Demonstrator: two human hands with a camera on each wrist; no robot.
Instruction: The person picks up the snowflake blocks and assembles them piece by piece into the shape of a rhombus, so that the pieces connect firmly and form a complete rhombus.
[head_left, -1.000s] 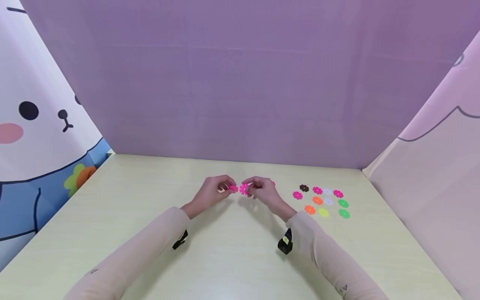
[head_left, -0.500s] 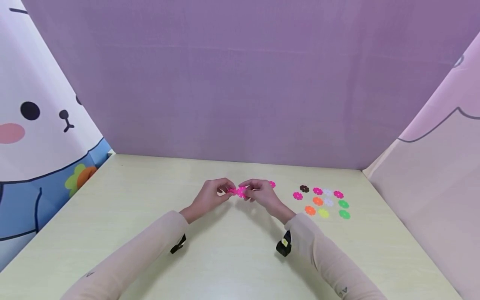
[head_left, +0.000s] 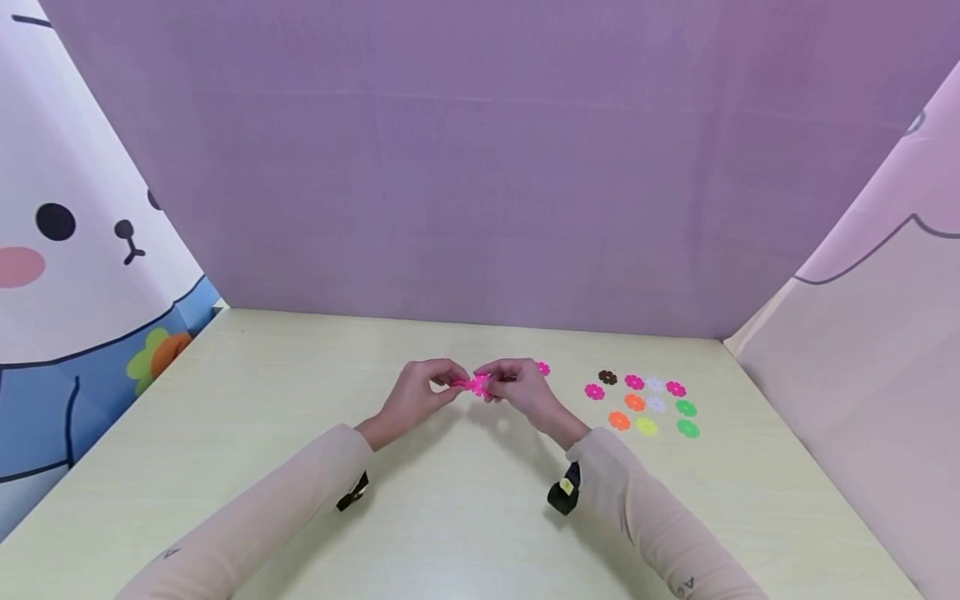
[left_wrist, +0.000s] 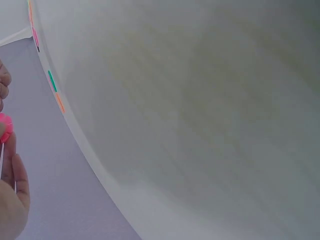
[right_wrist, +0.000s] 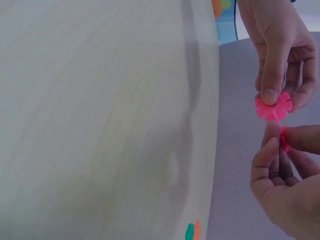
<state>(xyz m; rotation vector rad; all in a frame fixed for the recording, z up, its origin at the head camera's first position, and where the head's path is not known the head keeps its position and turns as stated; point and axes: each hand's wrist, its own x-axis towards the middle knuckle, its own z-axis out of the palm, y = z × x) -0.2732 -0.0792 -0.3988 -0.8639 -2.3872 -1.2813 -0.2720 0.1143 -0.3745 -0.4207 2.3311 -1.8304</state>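
Observation:
My left hand (head_left: 420,396) and right hand (head_left: 528,393) meet above the middle of the table. Thumb and fingers of the left hand pinch a pink notched flower-shaped disc (right_wrist: 270,107), seen face-on in the right wrist view. Between the right hand's fingertips is a second pink disc (right_wrist: 284,141), nearly edge-on there. Both discs touch at their rims, at an angle to each other; how deep their slots engage is hidden by fingers. In the left wrist view only part of a pink disc (left_wrist: 6,129) shows, at the left edge.
Flat on the table (head_left: 450,517) to the right lie several loose discs, among them a brown one (head_left: 608,377), an orange one (head_left: 619,421), a yellow one (head_left: 647,427) and a green one (head_left: 687,428). One pink disc (head_left: 543,368) lies just behind the right hand. A purple cloth (head_left: 480,167) hangs behind.
The two pink discs were apart a second ago; the hands have come together and the discs now touch. Both hands have sunk slightly. The loose discs stay put.

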